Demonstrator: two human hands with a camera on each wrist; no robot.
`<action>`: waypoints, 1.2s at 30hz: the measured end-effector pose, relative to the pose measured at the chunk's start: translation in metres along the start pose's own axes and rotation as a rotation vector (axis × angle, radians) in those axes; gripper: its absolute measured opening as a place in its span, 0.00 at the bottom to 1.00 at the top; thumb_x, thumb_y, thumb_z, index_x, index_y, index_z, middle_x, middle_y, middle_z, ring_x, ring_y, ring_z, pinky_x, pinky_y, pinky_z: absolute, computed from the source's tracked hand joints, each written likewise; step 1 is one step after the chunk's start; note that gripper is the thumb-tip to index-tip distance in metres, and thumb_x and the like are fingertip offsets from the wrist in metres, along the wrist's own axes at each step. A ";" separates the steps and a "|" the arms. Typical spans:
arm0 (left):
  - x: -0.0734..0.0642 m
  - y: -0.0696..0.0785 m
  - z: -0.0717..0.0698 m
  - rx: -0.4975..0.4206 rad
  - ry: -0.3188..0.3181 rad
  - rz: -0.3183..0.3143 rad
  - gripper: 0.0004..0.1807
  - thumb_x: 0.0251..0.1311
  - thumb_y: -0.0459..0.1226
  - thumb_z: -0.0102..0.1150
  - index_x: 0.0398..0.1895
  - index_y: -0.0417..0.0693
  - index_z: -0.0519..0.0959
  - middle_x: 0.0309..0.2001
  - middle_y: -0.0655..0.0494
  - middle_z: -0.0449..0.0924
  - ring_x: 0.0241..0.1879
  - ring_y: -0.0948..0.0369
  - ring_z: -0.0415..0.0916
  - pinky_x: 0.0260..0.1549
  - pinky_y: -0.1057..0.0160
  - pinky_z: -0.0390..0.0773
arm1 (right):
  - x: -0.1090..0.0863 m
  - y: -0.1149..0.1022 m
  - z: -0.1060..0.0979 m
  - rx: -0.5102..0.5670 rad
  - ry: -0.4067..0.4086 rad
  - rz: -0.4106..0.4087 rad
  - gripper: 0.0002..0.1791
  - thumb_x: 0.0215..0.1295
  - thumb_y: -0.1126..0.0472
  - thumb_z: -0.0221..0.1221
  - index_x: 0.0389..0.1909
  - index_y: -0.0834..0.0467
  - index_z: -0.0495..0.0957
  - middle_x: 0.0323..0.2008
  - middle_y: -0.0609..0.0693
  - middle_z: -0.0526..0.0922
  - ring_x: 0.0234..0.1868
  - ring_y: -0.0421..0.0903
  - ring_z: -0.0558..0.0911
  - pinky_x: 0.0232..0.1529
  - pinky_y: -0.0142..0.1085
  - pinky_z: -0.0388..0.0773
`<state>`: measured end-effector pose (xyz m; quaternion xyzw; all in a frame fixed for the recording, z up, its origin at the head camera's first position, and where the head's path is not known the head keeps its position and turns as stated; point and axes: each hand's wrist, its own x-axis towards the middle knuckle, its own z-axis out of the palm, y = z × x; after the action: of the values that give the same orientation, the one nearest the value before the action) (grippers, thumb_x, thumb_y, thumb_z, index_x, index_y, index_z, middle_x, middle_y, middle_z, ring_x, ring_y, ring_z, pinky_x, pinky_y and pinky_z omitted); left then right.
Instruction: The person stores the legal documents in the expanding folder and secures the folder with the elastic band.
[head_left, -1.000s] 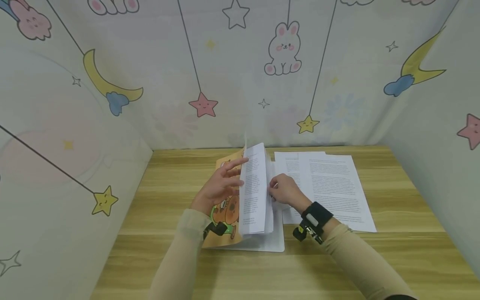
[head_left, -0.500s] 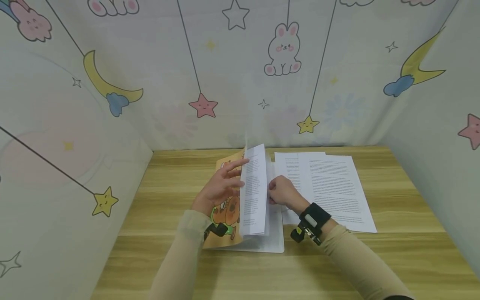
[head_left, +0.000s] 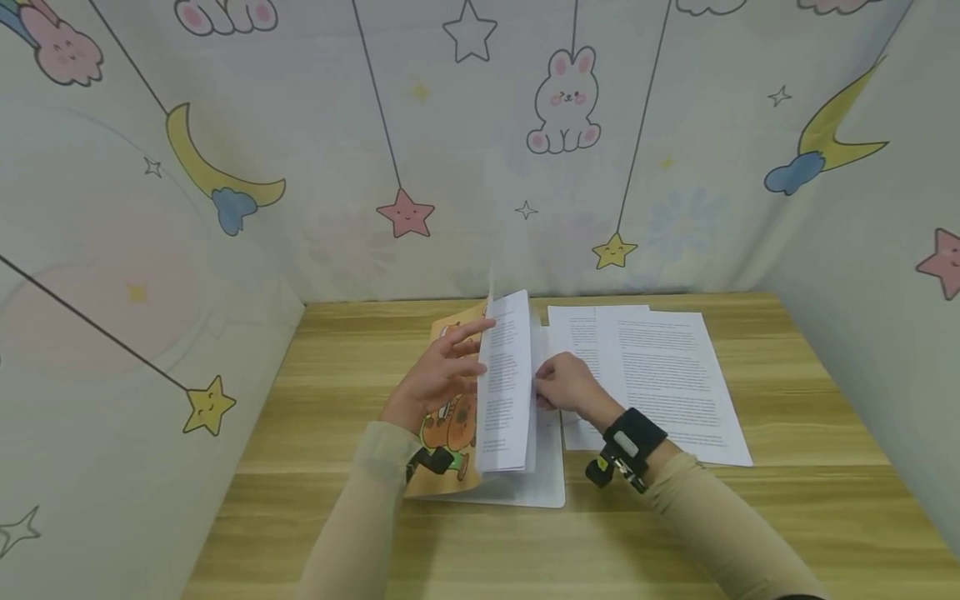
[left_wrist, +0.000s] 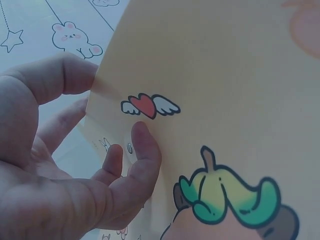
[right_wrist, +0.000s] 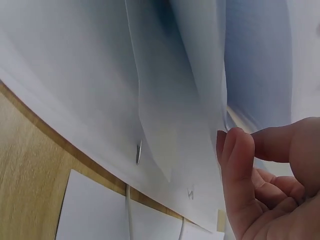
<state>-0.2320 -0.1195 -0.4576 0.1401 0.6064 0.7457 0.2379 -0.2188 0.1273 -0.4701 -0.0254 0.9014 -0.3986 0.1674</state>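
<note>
A folder with an orange cartoon cover stands half open on the table, its printed pages raised and fanned. My left hand holds the cover near its edge; in the left wrist view one finger passes behind the orange cover while others lie in front, by a small round snap. My right hand is at the pages' right edge. In the right wrist view its thumb and index finger pinch the edge of a whitish page, with other translucent leaves hanging beside it.
Loose printed sheets lie overlapping on the wooden table right of the folder, partly under my right forearm. Cartoon-patterned curtains enclose the table at the back and both sides.
Both hands stay at the folder in nearly the same places. My right fingers shift slightly at the page edge, and the raised pages barely move.
</note>
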 end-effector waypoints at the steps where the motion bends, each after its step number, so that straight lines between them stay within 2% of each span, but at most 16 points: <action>1: 0.000 0.000 0.000 0.000 0.001 -0.001 0.40 0.68 0.24 0.54 0.82 0.51 0.61 0.74 0.30 0.60 0.66 0.35 0.66 0.49 0.47 0.82 | 0.000 0.001 -0.001 0.004 0.002 -0.004 0.13 0.72 0.62 0.59 0.46 0.68 0.86 0.29 0.53 0.87 0.28 0.45 0.87 0.32 0.35 0.83; 5: -0.001 0.001 0.001 0.010 0.004 -0.004 0.40 0.68 0.24 0.54 0.82 0.52 0.60 0.75 0.31 0.61 0.66 0.34 0.66 0.48 0.49 0.83 | -0.003 0.003 -0.007 0.001 0.009 -0.029 0.11 0.73 0.60 0.61 0.43 0.64 0.86 0.31 0.51 0.88 0.30 0.45 0.86 0.32 0.35 0.82; 11: -0.002 0.002 0.002 0.004 0.008 -0.002 0.39 0.68 0.24 0.53 0.82 0.53 0.62 0.74 0.30 0.61 0.65 0.33 0.66 0.47 0.50 0.83 | -0.006 0.012 -0.018 -0.040 0.043 -0.050 0.13 0.74 0.56 0.62 0.47 0.62 0.85 0.36 0.52 0.88 0.34 0.45 0.85 0.34 0.37 0.78; 19: -0.003 0.003 0.003 -0.040 0.006 0.000 0.39 0.66 0.23 0.54 0.80 0.56 0.67 0.73 0.27 0.60 0.64 0.33 0.66 0.45 0.51 0.82 | -0.008 0.040 -0.036 -0.085 0.121 -0.008 0.16 0.74 0.55 0.61 0.51 0.62 0.84 0.47 0.59 0.86 0.45 0.52 0.84 0.41 0.43 0.80; 23: -0.002 0.002 0.002 -0.032 0.007 0.001 0.38 0.67 0.23 0.54 0.79 0.59 0.68 0.73 0.28 0.60 0.64 0.33 0.67 0.45 0.52 0.82 | -0.011 0.055 -0.046 -0.091 0.142 0.010 0.17 0.74 0.54 0.61 0.51 0.64 0.84 0.49 0.61 0.86 0.49 0.56 0.83 0.43 0.44 0.80; 32: -0.001 0.004 0.002 -0.015 0.009 0.005 0.37 0.69 0.23 0.52 0.80 0.56 0.67 0.73 0.28 0.60 0.64 0.33 0.66 0.45 0.53 0.82 | -0.019 0.075 -0.066 -0.115 0.172 0.073 0.19 0.74 0.55 0.61 0.54 0.66 0.82 0.52 0.65 0.85 0.52 0.59 0.83 0.48 0.48 0.80; 36: 0.000 0.004 0.001 -0.023 -0.002 0.013 0.38 0.69 0.22 0.50 0.82 0.51 0.62 0.73 0.26 0.60 0.63 0.32 0.66 0.45 0.53 0.82 | -0.021 0.088 -0.075 -0.134 0.194 0.099 0.20 0.74 0.54 0.61 0.55 0.66 0.81 0.53 0.66 0.84 0.53 0.61 0.83 0.50 0.50 0.80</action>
<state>-0.2321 -0.1190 -0.4530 0.1418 0.5965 0.7541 0.2352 -0.2152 0.2441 -0.4812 0.0469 0.9381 -0.3293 0.0967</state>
